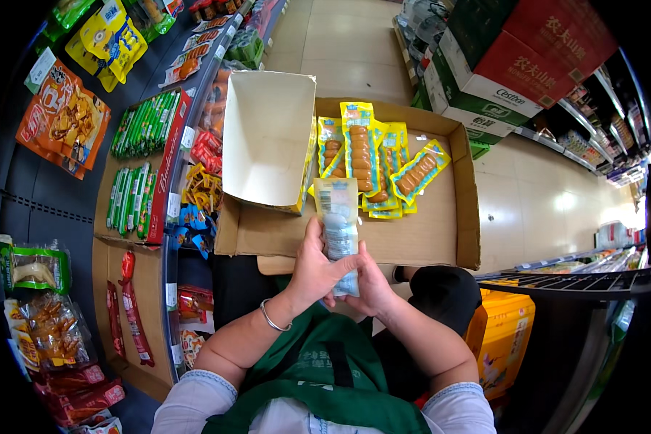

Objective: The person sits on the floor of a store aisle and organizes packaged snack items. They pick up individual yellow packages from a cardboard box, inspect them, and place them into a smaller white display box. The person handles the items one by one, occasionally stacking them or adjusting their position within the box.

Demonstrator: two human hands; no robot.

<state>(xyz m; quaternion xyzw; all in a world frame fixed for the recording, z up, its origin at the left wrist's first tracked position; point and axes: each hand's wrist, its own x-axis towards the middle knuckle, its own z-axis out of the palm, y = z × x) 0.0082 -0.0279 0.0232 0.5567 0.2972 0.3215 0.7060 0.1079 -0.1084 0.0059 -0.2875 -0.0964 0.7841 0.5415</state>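
Both my left hand (312, 268) and my right hand (373, 287) grip one plastic snack packet (337, 217), its pale printed back turned up. The packet stands out over the near edge of a shallow cardboard tray (423, 233). Several yellow-and-blue packets of brown sausage-like snacks (361, 157) lie heaped in the tray beyond my hands. One such packet (420, 171) rests apart at a slant on the heap's right. On the tray's left side stands an open carton (268, 135) with a white inside; its inner bottom looks bare.
At left, a store shelf holds a red-edged box of green-wrapped sticks (146, 119) and a cardboard box with red-wrapped sausages (135, 320). Hanging snack bags (65, 119) are further left. Stacked drink cartons (499, 81) stand ahead right. A black wire rack (564, 285) juts in at right.
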